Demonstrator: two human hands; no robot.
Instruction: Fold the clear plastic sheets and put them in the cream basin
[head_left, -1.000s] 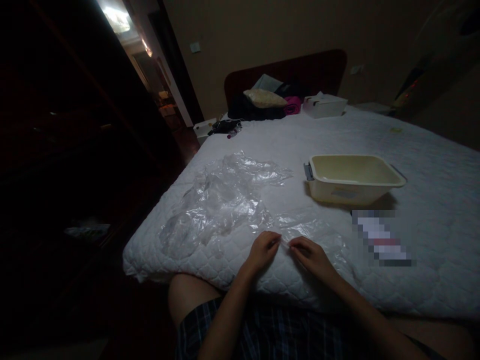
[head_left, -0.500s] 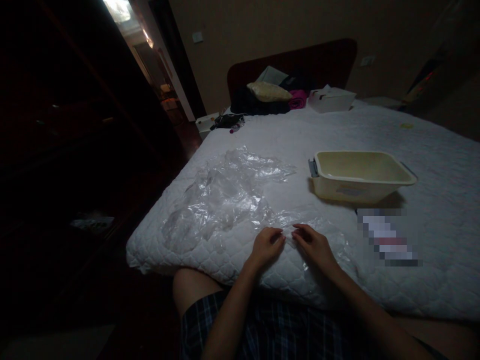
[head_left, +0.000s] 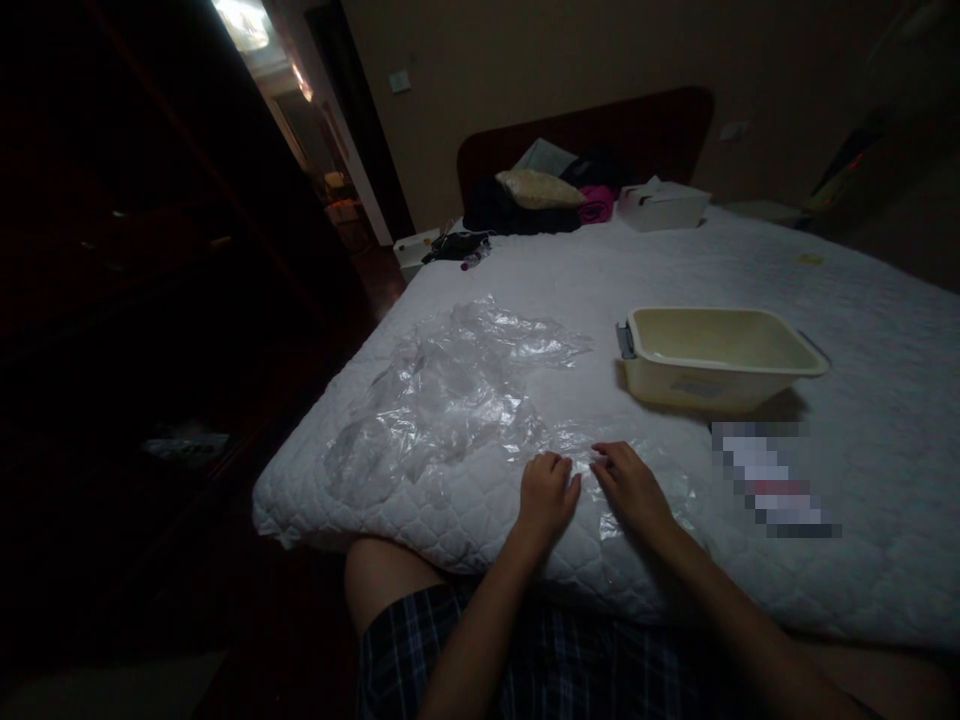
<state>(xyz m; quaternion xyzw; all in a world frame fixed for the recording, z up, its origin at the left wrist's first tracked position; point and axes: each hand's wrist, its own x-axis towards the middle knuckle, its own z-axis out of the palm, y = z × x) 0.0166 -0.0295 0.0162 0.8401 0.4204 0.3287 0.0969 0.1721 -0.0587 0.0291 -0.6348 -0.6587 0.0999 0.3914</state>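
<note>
Clear, crinkled plastic film [head_left: 450,380], which looks like thin plastic bags, is spread over the left front part of a white quilted bed [head_left: 540,285]. A nearer sheet of clear plastic [head_left: 611,525] lies under and between my hands. My left hand [head_left: 547,492] has its fingers curled down on this plastic, thumb to the right. Just to its right, my right hand [head_left: 630,487] bends thumb and fingers together at the plastic's edge. A small gap separates the hands. The fine grip of the fingertips is hard to see in the dim light.
A cream plastic basin [head_left: 712,385] with grey handles stands to the right. Nearer lies a blurred-out flat object [head_left: 776,480]. Towards the headboard [head_left: 660,120] are a pillow [head_left: 540,190], a pink roll [head_left: 596,204] and a white box [head_left: 664,205]. Dark floor borders the bed's left edge.
My left hand has shifted slightly right, its fingers more curled and its thumb apart from them. My right hand has moved slightly right. The basin and spread film stay put.
</note>
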